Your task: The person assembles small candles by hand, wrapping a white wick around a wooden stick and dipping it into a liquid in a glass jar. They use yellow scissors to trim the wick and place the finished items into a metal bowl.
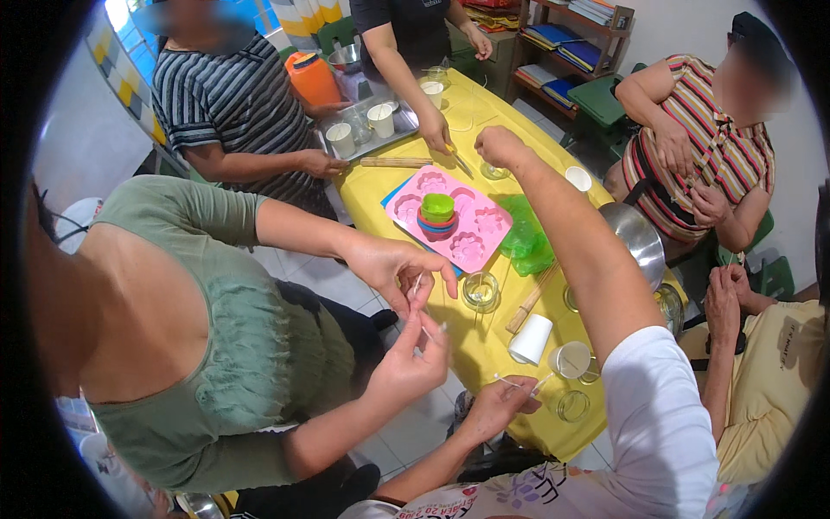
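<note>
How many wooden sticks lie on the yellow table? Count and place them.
2. One wooden stick lies beside the metal tray; the other by the green plastic bag. Arms may hide more.

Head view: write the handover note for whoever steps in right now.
Left hand: pinching a thin white strand at the near edge of the yellow table.
Right hand: closed, stretched over the far side beside a small glass dish; can't tell if it holds anything.
Pink flower mould: mid-table, coloured cups stacked on it, cavities look empty.
Glass jars near the left hand look unfilled.
</note>
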Demonstrator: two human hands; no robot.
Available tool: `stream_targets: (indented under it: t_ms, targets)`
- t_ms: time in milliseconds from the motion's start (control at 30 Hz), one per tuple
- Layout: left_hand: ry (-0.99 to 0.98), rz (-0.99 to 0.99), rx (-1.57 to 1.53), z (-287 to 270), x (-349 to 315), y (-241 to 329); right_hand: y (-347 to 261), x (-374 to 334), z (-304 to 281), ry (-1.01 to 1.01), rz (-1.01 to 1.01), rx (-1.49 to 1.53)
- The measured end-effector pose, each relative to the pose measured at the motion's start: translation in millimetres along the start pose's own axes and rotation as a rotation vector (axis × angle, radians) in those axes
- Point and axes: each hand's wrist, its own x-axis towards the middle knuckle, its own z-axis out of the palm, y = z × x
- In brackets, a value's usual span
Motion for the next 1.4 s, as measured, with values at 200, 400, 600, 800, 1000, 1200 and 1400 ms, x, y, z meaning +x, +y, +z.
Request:
stream_targets:
  t_ms: [200,400,600,800,1000,1200,1400]
  targets:
    - [0.011,-0.040,0.036,-15.4,3.9,-16.6,5.6,-14.4,38.5,0.009,-0.042,-0.082]
    - [0.039,0.012,0.010,-41.3,7.9,-42.3,19.6,-15.0,83.2,0.078,-0.052,-0.128]
    - [0.094,0.048,-0.037,-69.5,8.7,-59.3,40.1,-3.2,116.3,0.080,-0.002,-0.034]
    - [0.153,0.095,-0.059,-78.9,1.3,-53.9,51.9,8.8,132.0,0.071,0.041,0.047]
    - [0.203,0.049,-0.003,-76.7,-9.1,-33.9,49.6,22.4,154.0,0.046,0.011,-0.005]
    - [0.193,0.059,-0.152,-65.8,-9.7,-27.3,62.5,25.8,159.0,0.000,0.101,0.016]
    - [0.216,0.032,-0.117,-58.5,-12.0,-22.8,70.0,19.8,158.8,-0.003,0.216,0.103]
